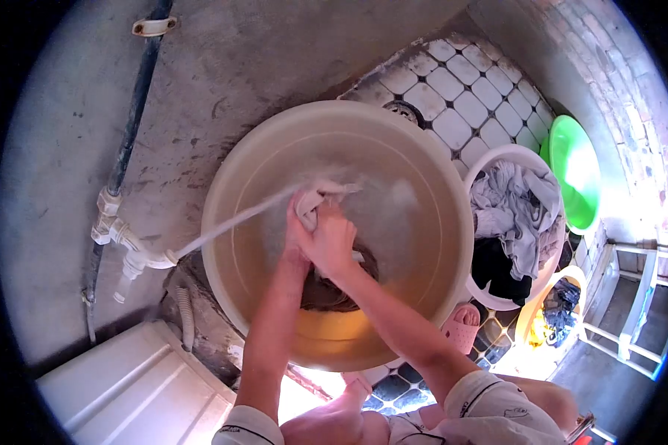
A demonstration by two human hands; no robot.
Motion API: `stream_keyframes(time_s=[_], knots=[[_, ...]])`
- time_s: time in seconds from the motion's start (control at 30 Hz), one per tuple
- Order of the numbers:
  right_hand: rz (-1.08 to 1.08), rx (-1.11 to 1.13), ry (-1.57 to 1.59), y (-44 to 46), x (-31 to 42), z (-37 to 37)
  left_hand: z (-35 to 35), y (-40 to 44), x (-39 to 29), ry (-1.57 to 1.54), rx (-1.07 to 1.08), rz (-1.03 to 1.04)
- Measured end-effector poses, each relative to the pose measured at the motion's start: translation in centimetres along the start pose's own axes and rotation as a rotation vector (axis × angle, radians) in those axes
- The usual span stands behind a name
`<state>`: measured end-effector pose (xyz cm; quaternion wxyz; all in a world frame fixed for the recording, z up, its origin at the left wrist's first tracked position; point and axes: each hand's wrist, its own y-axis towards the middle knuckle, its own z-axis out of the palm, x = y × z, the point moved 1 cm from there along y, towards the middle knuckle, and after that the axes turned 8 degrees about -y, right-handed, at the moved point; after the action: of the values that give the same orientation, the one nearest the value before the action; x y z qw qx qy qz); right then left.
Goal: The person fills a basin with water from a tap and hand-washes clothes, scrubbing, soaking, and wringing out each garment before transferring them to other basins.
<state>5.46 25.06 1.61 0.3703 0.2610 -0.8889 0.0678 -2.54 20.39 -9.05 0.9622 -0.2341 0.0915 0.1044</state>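
Both of my hands are closed together over the middle of a large round basin [226, 170]. My left hand [295, 228] and my right hand [332, 239] grip a bunched, pale pinkish cloth [312, 206], whose upper end sticks out past my fingers. A jet of water [237, 219] shoots from the white tap [152, 258] at the left and strikes the cloth, spraying beyond it. Below my wrists, a dark brown bundle of fabric [326, 293] lies in the basin, partly hidden by my forearms.
Right of the basin stands a white tub [490, 159] of grey and black clothes. Behind it leans a green basin [575, 174]. A yellow tub [528, 315] holds dark items near a pink slipper [462, 326]. A white lidded appliance [137, 389] sits lower left, beside a metal-frame rack opposite [638, 297].
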Motion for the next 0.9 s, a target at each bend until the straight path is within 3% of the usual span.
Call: stream_keyframes(time_s=[0.17,0.2,0.27,0.37,0.47,0.57,0.67,0.77,0.87,0.9], knots=[[0.152,0.103,-0.05,3.1,-2.7,0.1,3.3,-0.2,1.4,0.042,-0.216,0.274],[0.137,0.112,-0.081,3.7,-4.1,0.9,4.7,-0.5,1.7,0.176,-0.358,0.301],[0.109,0.125,-0.131,5.1,-6.9,2.3,7.3,-1.2,1.6,0.455,-0.643,0.355],[0.144,0.298,-0.329,6.8,-10.0,1.7,4.0,-0.3,0.4,0.876,-0.599,0.379],[0.021,-0.08,-0.218,6.1,-11.3,2.1,2.4,-0.5,0.2,1.698,-0.762,0.878],[-0.26,0.139,-0.365,1.6,-12.8,6.9,-0.9,0.3,1.9,2.294,-0.697,0.719],[-0.427,0.434,-0.59,3.7,-12.4,4.8,-1.4,-0.1,1.8,2.253,-0.672,0.64],[-0.422,0.133,-0.495,5.4,-13.3,2.7,-0.4,-0.1,0.0,1.92,-0.638,0.595],[0.22,-0.184,-0.532,1.3,-9.5,4.3,-1.4,0.5,1.9,1.563,-0.765,0.76],[0.255,-0.17,-0.292,0.9,-8.6,5.3,0.1,0.2,1.5,1.119,-0.725,0.595]])
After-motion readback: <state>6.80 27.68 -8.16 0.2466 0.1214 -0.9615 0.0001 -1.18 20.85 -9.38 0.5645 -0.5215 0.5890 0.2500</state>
